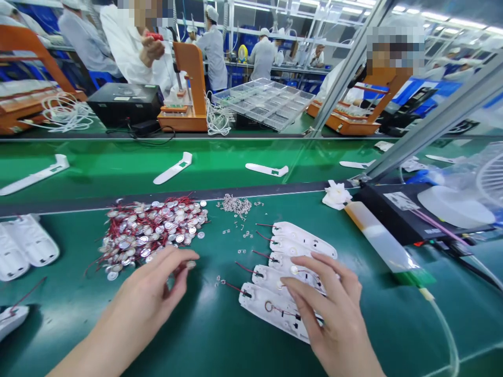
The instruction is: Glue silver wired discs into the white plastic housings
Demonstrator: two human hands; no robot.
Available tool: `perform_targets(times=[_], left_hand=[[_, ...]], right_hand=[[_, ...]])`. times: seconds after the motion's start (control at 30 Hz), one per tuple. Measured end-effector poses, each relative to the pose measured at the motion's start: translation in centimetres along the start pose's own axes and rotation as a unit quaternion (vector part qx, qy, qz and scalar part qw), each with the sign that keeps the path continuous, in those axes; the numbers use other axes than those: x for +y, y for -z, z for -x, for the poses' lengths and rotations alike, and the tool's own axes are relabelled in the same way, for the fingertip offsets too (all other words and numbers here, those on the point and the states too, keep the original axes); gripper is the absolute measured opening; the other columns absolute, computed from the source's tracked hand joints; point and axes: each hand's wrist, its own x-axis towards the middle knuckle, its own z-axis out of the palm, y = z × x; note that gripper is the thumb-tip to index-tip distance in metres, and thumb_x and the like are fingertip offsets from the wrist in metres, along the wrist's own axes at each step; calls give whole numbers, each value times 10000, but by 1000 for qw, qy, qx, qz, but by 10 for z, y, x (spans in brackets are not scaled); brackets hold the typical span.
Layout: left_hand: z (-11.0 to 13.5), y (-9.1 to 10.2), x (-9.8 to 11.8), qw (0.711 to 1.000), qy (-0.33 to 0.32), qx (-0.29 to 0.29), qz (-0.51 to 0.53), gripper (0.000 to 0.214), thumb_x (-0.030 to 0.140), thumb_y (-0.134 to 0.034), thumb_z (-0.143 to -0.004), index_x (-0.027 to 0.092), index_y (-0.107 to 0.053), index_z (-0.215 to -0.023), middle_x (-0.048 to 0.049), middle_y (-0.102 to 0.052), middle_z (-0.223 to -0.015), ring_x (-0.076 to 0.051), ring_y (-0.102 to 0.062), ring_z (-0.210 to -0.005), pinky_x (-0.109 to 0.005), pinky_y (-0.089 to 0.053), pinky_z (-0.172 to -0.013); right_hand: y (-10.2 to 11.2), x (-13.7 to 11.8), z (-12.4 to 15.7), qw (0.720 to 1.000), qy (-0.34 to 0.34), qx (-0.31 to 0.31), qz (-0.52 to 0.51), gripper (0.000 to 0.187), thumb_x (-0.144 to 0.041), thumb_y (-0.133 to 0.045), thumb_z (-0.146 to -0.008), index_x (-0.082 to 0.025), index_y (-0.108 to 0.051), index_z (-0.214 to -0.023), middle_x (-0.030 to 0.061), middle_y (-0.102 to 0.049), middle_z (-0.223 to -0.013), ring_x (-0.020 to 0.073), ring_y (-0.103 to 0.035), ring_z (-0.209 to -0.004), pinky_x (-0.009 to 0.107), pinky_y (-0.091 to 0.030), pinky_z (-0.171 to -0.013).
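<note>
**Head view.**

- **Left hand** (157, 293): grip closed, with thumb and forefinger tips pinched on one loose disc (191, 265). It sits at the near right edge of the disc pile (153, 230).
- **Disc pile:** one heap of silver discs tangled in red leads, too many to count. It lies on the green bench (220, 345), left of centre.
- **Right hand** (334, 319): grip open and holding nothing, fingers spread flat on the white housings (302, 238).
- **Housings:** five counted, fanned in an overlapping row from near to far, right of centre. Each has a red lead sticking out to the left. The hand covers the right ends of the nearer ones.
- **Small metal parts** (236, 204): one little heap just beyond the row, with strays scattered toward the housings.
- **Far left of the bench:** two white shells (27, 246) lie side by side. A third shell (11, 317) lies nearer and is cut by the picture edge.
- **Right of the housings:** one translucent tube (377, 238) lies diagonally, with a white wad (336, 195) at its far end. One black box (408, 214) lies just beside them.

**Edges and open room.**

- The mat is bare between the two hands and along the near edge under both wrists.
- The disc pile and the housings lie apart.
- The bench's far edge is a dark strip.
- Beyond that strip, a green belt (118, 157) carries four long white pieces (173, 167) in clear sight, well spaced.
- Across the belt, several people in white coats work. One orange press (190, 84) and one clear compartment tray (263, 99) stand before them.
</note>
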Motion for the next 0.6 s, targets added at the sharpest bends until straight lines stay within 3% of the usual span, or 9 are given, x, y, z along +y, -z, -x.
perform_targets(times=[0.27, 0.37, 0.43, 0.53, 0.6], left_hand=[[-3, -4, 11, 998, 8, -5, 55, 188, 192, -387, -850, 206, -572, -873, -7, -620, -807, -102, -571, -642, -179, -430, -493], [0, -5, 15, 988, 58, -34, 142, 163, 233, -432, -833, 210, -593, -834, 10, -601, -728, -90, -550, -582, -158, -427, -455], [2, -9, 19, 961, 119, -70, 242, 152, 281, -463, -819, 202, -592, -825, 16, -573, -673, -79, -505, -504, -148, -414, -400], [5, -15, 26, 898, 187, -127, 378, 178, 347, -497, -801, 181, -564, -805, 13, -533, -617, -90, -482, -491, -146, -406, -353], [6, -18, 30, 885, 189, -140, 402, 181, 357, -513, -796, 182, -559, -808, 7, -521, -631, -103, -490, -531, -150, -403, -359]], right_hand=[[-22, -48, -23, 994, 25, 20, -101, 235, -137, -421, -870, -233, -630, -827, 39, -560, -1096, 254, -433, -1097, 409, -363, -864], [-30, -59, -23, 992, 29, -9, -125, 146, -200, -472, -881, -210, -614, -912, 44, -571, -1077, 238, -453, -1061, 381, -388, -869], [-35, -64, -23, 987, 34, -29, -155, 141, -233, -504, -876, -177, -582, -980, 50, -590, -1019, 211, -496, -978, 343, -429, -834], [-41, -67, -20, 977, 21, -37, -210, 110, -184, -465, -889, -162, -547, -960, 33, -605, -885, 156, -537, -800, 283, -468, -733], [-44, -66, -17, 974, 16, -27, -225, 132, -118, -428, -888, -173, -547, -899, 12, -601, -804, 134, -536, -717, 263, -464, -685]])
